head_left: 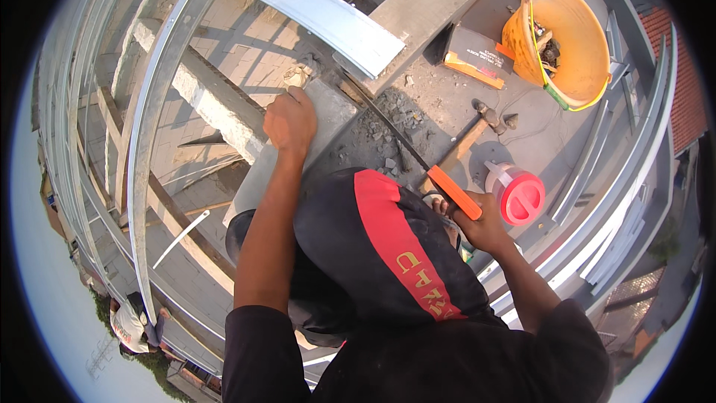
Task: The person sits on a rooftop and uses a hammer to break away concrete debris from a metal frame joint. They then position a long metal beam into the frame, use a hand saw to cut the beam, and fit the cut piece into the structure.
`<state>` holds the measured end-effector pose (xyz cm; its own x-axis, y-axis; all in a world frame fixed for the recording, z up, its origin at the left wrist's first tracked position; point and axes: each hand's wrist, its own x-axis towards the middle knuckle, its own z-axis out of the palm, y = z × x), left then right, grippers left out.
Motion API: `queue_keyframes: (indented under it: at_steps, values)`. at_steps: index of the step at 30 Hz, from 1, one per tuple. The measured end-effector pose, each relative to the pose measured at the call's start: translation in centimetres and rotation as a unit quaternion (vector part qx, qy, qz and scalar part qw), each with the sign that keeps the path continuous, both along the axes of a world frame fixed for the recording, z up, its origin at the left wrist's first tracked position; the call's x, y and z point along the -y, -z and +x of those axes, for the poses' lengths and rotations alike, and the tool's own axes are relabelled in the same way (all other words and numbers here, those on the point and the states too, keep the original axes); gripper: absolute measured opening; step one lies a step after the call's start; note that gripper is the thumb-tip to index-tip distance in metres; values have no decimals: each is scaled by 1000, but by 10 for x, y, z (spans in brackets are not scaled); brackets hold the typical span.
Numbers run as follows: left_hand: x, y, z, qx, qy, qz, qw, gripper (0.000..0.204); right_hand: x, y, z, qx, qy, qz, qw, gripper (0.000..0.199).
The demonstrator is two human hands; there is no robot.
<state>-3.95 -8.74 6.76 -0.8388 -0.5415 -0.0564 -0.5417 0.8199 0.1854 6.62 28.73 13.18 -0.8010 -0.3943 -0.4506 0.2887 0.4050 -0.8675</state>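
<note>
black cloth from a shirt (447,362) fills the lower middle of the frame, just below one bent leg (335,231) in black trousers with a red stripe. one long tool crosses the middle of the frame: its orange handle (456,194) is bright, straight-sided and chunky, and its dark shaft (395,128) is narrow and straight, slanting toward the upper left. the shaft's far end is near the end of a pale metal strip (321,11); whether they touch, i cannot tell.

two bare hands are at work. the right hand (485,222), right of centre, has its fingers wrapped around the orange handle. the left hand (289,121), left of centre, rests on a grey concrete ledge (324,108) with its fingers curled; i cannot tell whether they grip anything.

grey chips (388,134), too many to count, lie on both sides of the shaft. one hammer (462,142) with a wooden handle lies right of centre, near one pitcher (522,200) with a red lid. at the upper right are one orange bucket (582,30) with scraps inside and one dark box (477,52) just beside it. one other person (128,325) in a pale top is at the lower left.
</note>
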Motion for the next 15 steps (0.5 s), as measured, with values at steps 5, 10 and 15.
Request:
queue_keyframes:
  at_steps: [5,10,15]
  values:
    - [-9,-10,-5,5,-25,18,1000,58,-8,30,21,-40,-43,3,998,15]
    - [-13,-4,-7,3,-22,-7,1000,57,46,73,-46,-15,-57,18,998,11]
    - [-9,-9,-3,-13,-20,-5,1000,58,-38,39,4,17,-65,-12,998,12]
